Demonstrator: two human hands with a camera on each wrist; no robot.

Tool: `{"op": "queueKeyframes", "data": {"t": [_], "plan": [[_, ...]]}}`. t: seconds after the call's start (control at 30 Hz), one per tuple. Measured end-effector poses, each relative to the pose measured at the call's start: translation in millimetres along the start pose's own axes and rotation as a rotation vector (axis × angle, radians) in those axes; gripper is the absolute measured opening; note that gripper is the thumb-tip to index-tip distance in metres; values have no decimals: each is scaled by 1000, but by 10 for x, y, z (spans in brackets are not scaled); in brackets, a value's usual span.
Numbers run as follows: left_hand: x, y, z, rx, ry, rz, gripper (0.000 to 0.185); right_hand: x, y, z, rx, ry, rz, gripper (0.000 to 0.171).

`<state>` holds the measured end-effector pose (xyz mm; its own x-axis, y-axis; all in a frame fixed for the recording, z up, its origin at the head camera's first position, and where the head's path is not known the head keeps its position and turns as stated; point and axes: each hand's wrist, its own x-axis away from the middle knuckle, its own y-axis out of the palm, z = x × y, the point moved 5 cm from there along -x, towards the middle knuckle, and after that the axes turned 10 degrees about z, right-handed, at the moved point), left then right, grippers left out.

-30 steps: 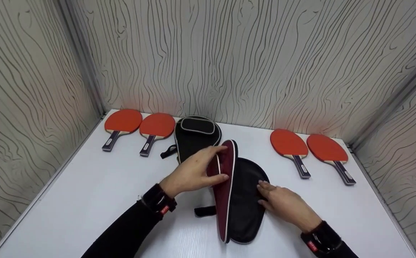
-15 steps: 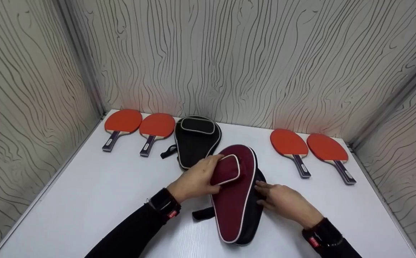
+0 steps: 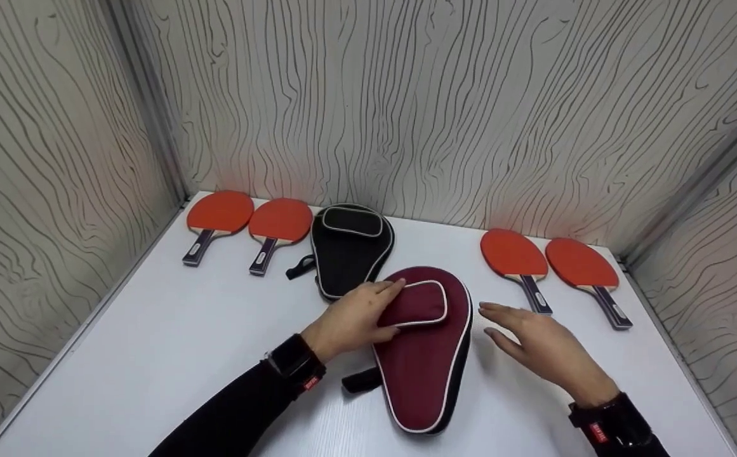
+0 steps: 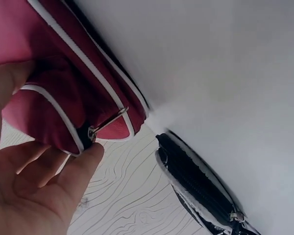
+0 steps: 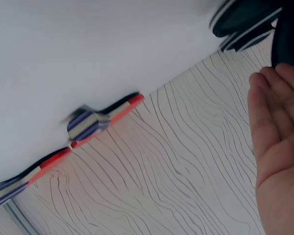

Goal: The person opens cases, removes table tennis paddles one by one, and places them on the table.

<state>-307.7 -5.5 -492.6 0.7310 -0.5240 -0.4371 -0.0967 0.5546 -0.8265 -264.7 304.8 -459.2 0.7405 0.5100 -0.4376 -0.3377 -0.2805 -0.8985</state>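
Note:
A maroon table tennis bat case [image 3: 420, 381] with white piping and a raised pocket [image 3: 422, 303] lies flat on the table, its cover down over the black back. My left hand [image 3: 350, 322] grips the pocket from the left, thumb on the near side and fingers on the far side. A metal zipper pull [image 4: 108, 121] hangs close to those fingertips in the left wrist view. Apart from the case, on its right, my right hand [image 3: 543, 346] hovers over the table with fingers extended and nothing in them. The right wrist view shows its palm [image 5: 284, 152].
Behind the maroon case, a black bat case [image 3: 349, 257] lies near the back wall. Two red bats [image 3: 220, 212] [image 3: 280, 221] lie at back left, two more [image 3: 513, 252] [image 3: 581, 261] at back right. A black strap [image 3: 362, 380] sticks out leftward from the maroon case.
The maroon cover, first held upright by my left hand, has come down rightward over the black half. My right hand has let go of the case's edge and moved right.

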Motion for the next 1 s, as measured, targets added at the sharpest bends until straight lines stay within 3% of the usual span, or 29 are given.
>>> {"op": "queueKeyframes", "data": {"t": [0.13, 0.23, 0.5, 0.63, 0.83, 1.0], "plan": [[2, 39, 21, -70, 45, -3, 75, -8, -114, -97, 13, -4, 86, 43], [5, 62, 35, -116, 84, -5, 66, -9, -108, -254, 1, -54, 88, 42], [5, 96, 44, -137, 104, -22, 58, 57, 133, -857, -87, -226, -111, 43], [15, 104, 34, -134, 92, -35, 58, 121, 281, -1106, -103, -293, -247, 61], [12, 101, 49, -129, 112, -35, 57, 189, 455, -1236, -89, -258, -408, 94], [11, 94, 35, -110, 104, -42, 54, 170, 495, -1182, -56, -213, -383, 98]]}}
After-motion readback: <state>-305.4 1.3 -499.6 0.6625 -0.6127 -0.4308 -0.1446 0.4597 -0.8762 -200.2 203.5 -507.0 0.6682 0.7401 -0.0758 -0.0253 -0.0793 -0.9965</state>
